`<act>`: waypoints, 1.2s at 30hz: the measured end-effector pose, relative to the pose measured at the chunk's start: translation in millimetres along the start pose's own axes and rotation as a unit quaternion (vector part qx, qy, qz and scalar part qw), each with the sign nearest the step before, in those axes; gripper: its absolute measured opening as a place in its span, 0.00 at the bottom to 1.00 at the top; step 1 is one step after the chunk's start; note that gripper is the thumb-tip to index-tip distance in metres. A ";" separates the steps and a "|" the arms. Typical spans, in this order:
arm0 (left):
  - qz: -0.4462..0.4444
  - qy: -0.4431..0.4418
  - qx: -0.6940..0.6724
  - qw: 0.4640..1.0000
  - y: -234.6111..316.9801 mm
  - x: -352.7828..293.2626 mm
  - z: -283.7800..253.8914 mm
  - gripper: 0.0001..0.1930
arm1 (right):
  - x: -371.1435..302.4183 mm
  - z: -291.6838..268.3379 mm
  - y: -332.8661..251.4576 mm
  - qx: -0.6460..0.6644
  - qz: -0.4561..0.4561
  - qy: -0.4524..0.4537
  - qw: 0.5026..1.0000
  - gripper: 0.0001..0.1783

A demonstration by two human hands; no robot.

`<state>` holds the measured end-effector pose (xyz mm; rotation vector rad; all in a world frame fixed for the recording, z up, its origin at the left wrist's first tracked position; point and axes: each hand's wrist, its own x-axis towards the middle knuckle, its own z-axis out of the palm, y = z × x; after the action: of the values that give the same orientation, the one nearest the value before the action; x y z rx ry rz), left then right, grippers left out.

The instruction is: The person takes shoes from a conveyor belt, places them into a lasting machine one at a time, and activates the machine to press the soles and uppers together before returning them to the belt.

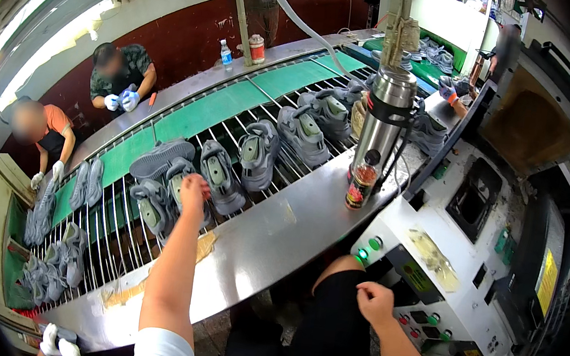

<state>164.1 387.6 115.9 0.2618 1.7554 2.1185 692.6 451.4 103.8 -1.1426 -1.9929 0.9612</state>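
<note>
My left hand reaches over the metal-rod rack, with bent fingers closed at the opening of a grey shoe; the fingertips are partly hidden. Close around it are another grey shoe, one showing its sole, and an upright one with a pale green lining. My right hand is loosely curled by my thigh, beside the white machine's front panel, and nothing shows in it.
Along the rack with its green belt stand more grey shoes. A steel thermos and a jar stand on the metal ledge. At right is a white machine with its lid raised. Two gloved people work across the line.
</note>
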 end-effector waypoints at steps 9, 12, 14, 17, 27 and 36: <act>-0.142 0.249 -0.085 0.954 78.5 216.9 -22.1 0.43 | 50.7 130.7 20.7 -0.112 -0.040 -0.084 0.989 0.04; -0.207 0.294 -0.081 0.929 56.4 268.6 -40.0 0.44 | 64.8 139.4 15.5 -0.142 -0.062 -0.103 0.983 0.04; -0.222 0.320 -0.041 0.920 33.4 294.4 -32.7 0.45 | 70.5 149.2 7.6 -0.176 -0.097 -0.113 0.973 0.05; -0.217 0.347 0.002 0.912 8.7 313.1 -17.4 0.40 | 72.0 158.7 7.6 -0.182 -0.082 -0.135 0.970 0.08; -0.151 0.411 -0.088 0.895 -18.6 360.2 -45.1 0.65 | 83.4 167.9 -7.9 -0.187 -0.093 -0.136 0.968 0.04; -0.193 0.517 0.051 0.832 -34.6 382.0 -37.4 0.69 | 74.6 168.8 -17.8 -0.217 -0.097 -0.131 0.962 0.08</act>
<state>-192.6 511.3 38.6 -1.3495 2.1498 1.9378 518.4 465.0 42.0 -1.0517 -2.5676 0.6130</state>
